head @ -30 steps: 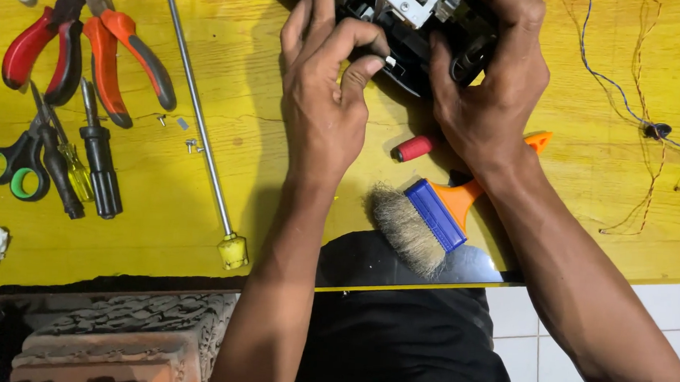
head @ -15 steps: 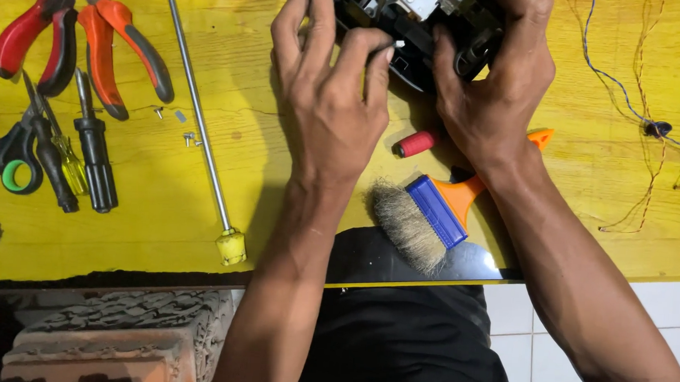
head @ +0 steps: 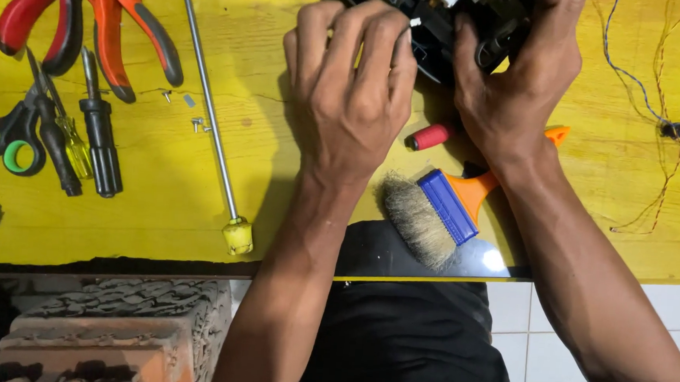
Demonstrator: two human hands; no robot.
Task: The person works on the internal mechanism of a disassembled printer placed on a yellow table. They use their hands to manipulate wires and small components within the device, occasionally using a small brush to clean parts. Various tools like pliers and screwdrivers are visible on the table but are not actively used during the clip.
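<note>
A black device with exposed parts (head: 437, 24) lies at the far edge of the yellow table (head: 267, 92). My right hand (head: 516, 84) grips its right side. My left hand (head: 354, 90) hovers over its left side with fingers curled, pinching something small and pale at the fingertips; what it is I cannot tell. Just below the hands lie a small red cylinder (head: 431, 137) and a paintbrush (head: 441, 209) with a blue ferrule and orange handle.
At left lie red pliers (head: 40, 15), orange-handled pliers (head: 130, 29), green-handled scissors (head: 9, 135), two screwdrivers (head: 96, 133), a long metal rod with a yellow end (head: 210, 120) and loose screws (head: 197, 123). Thin wires (head: 659, 124) trail at right. A brick (head: 103, 334) sits below.
My left hand has drawn back a little from the device and its fingers have curled into a pinch. My right hand keeps its grip.
</note>
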